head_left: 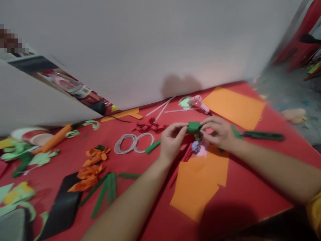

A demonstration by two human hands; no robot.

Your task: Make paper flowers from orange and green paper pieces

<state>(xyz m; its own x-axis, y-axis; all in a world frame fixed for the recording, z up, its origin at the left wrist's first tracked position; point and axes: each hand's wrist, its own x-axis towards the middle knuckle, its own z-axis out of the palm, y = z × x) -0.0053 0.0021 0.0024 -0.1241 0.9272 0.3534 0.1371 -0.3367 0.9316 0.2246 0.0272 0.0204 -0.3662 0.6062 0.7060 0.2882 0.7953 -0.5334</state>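
Observation:
Between both hands, above the middle of the red table [253, 174], is a small piece of green paper [194, 127] that looks rolled or folded. My left hand [172, 139] pinches its left end between thumb and fingers. At its right end, my right hand [218, 132] has thumb and fingers closed on it too. Just below the hands lies a crumpled purple paper ball [196, 146]. Cut orange paper [198, 184] lies nearer to me, and a green strip [152, 146] shows beside my left hand.
A pink glue gun [199, 103] with a lit red light rests near the wall. At right lies a dark green cutter knife [263, 135]. Wire coils [125, 144], orange paper flowers [91, 167], green strips [101, 194] and a black phone-like slab [62, 207] occupy the left side.

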